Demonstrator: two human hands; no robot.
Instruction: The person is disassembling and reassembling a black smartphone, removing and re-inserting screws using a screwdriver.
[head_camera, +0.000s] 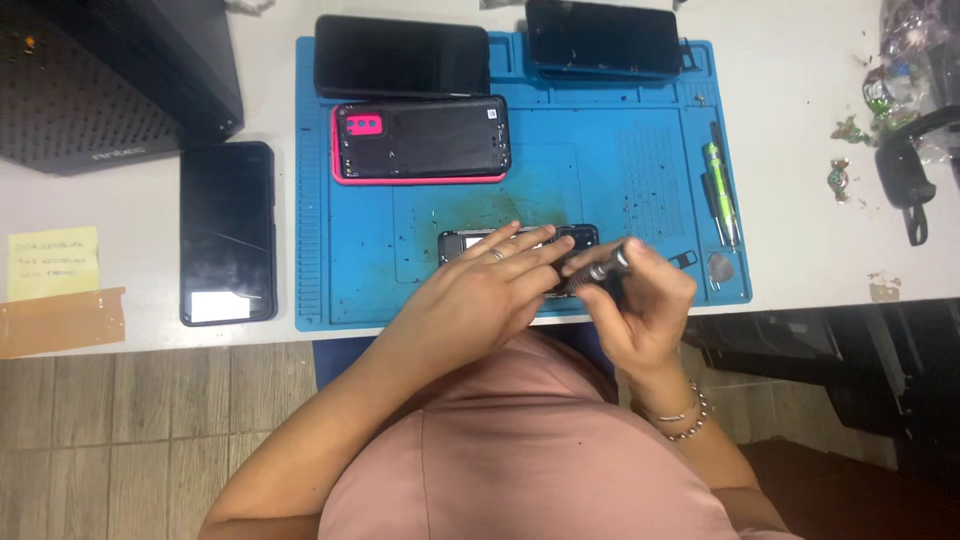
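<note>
1. Nearest the camera: my pink shirt (530, 460), both forearms running up from it to the mat edge.
2. My right hand (640, 305) is clenched round a small screwdriver (607, 268), metal shaft angled up-left, tip down at the open phone (520, 245). Bead bracelet (682, 415) on that wrist.
3. My left hand (480, 295) lies flat on the open phone, fingers spread across its middle, pinning it down. Not gripping, just pressing. Ring on one finger.
4. Open phone: dark, lying flat at the near-centre of the blue mat (600, 150), mostly hidden under both hands. Only its left end and top edge show.
5. Further up the mat: a phone in a pink case (420, 140), back up, pink camera block at its left end.
6. Beyond it, a black phone (402, 55) overlapping the mat's far edge, screen dark. Another dark phone (603, 38) at the far-right corner.
7. Right edge of mat: green-handled driver (718, 185) lying lengthwise, dark tool just beside it. Small grey pick (720, 267) near the corner.
8. Left of mat, on the white table (800, 150): black phone with cracked glass (227, 232). Yellow sticky note (53, 262) and brown tape (60, 322) well to its left.
9. Far left: black perforated case (110, 75).
10. Far right: wrappers (870, 110) and a black strap item (905, 170), can't tell what.
</note>
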